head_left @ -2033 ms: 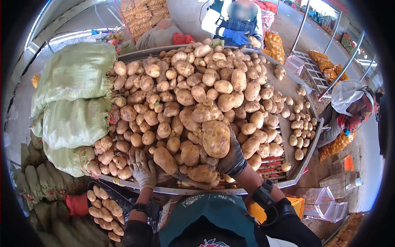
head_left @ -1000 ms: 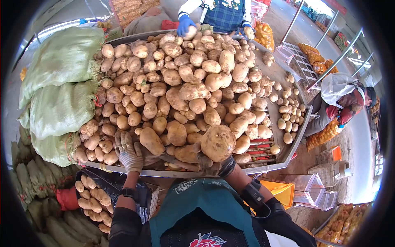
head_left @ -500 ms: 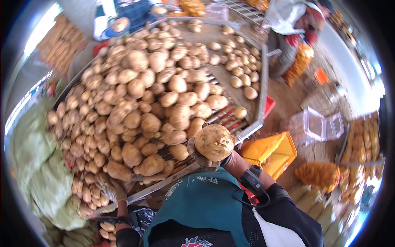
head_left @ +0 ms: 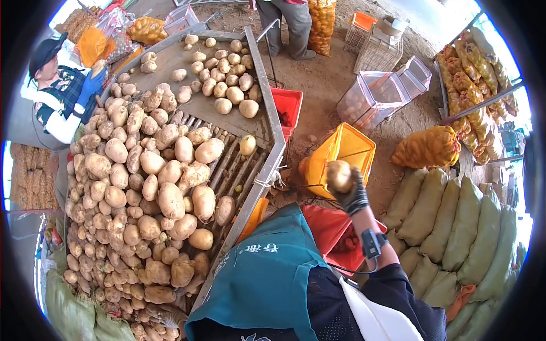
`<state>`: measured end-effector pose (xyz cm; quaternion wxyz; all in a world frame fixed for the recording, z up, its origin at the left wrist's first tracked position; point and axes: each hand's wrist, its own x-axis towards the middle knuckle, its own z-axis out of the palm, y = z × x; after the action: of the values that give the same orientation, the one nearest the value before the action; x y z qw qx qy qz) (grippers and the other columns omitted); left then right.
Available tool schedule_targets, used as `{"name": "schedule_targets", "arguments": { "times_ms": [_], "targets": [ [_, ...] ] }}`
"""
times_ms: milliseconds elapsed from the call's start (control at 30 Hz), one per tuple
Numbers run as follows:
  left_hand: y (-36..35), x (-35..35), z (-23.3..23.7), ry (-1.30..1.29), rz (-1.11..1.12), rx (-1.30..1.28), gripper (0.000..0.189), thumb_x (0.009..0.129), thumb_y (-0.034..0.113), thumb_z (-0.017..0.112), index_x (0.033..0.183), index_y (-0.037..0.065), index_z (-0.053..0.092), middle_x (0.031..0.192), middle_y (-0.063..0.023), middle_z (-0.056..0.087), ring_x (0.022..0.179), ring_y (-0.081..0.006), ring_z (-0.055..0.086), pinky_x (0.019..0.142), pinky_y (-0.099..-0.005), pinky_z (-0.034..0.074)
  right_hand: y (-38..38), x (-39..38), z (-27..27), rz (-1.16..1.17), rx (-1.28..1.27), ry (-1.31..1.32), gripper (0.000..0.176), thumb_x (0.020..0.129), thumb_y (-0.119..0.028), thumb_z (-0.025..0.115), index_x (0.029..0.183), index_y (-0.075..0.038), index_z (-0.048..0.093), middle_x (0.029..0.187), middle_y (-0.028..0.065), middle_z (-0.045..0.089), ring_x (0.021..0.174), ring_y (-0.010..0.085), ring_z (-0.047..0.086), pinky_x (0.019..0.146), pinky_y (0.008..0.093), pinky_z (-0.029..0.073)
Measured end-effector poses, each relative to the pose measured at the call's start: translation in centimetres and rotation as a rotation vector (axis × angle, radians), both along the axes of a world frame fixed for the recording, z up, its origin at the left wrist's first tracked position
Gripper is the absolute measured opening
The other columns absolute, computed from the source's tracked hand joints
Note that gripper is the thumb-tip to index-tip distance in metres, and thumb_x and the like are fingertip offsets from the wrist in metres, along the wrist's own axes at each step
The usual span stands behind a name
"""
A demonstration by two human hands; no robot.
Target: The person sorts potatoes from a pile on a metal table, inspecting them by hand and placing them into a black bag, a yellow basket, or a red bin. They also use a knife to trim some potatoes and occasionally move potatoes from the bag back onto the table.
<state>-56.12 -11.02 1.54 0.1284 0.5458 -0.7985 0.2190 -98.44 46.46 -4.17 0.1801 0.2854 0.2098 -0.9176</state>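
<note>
My right hand, in a dark glove, is wrapped round a large pale potato. It holds the potato up at the near edge of a yellow crate, overlapping the crate's opening in this view. At the bottom left, my left hand, in a light dirty glove, rests low against the potato pile; its fingers blend in with the potatoes. The pile covers much of a metal-edged table, partly over slatted bars.
Under my right forearm stands a red crate with reddish contents; another red crate sits beyond. A co-worker in blue gloves holds a potato across the table. Full green sacks and a yellow net bag lie to the right.
My view has turned to the right. My right hand has carried the potato from over the table's edge out to the yellow crate. My left hand stays by the pile.
</note>
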Motion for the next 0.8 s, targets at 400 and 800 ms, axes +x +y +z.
{"name": "schedule_targets", "arguments": {
  "times_ms": [400,800],
  "targets": [
    [1.4,1.0,0.6,0.029,0.129,0.066,0.054,0.099,0.03,0.043,0.148,0.007,0.037,0.157,-0.0144,0.03,0.146,-0.0385,0.022,0.12,-0.0448,0.02,1.4,-13.2,-0.6,-0.216,1.004,0.034,0.036,0.093,-0.036,0.061,0.119,-0.011,0.062,0.11,0.0083,0.064,0.09,0.0214,0.064,0.069,0.0384,0.055],
    [2.1,0.1,0.4,0.059,0.198,0.133,0.056,0.099,0.031,0.043,0.149,0.008,0.035,0.158,-0.0141,0.029,0.146,-0.0388,0.021,0.12,-0.0448,0.02,-38.2,-16.0,13.7,0.874,1.415,1.433,0.06,0.079,-0.027,0.077,0.129,-0.004,0.054,0.127,0.0222,0.058,0.118,0.0363,0.056,0.101,0.0407,0.046]
  ]
}}
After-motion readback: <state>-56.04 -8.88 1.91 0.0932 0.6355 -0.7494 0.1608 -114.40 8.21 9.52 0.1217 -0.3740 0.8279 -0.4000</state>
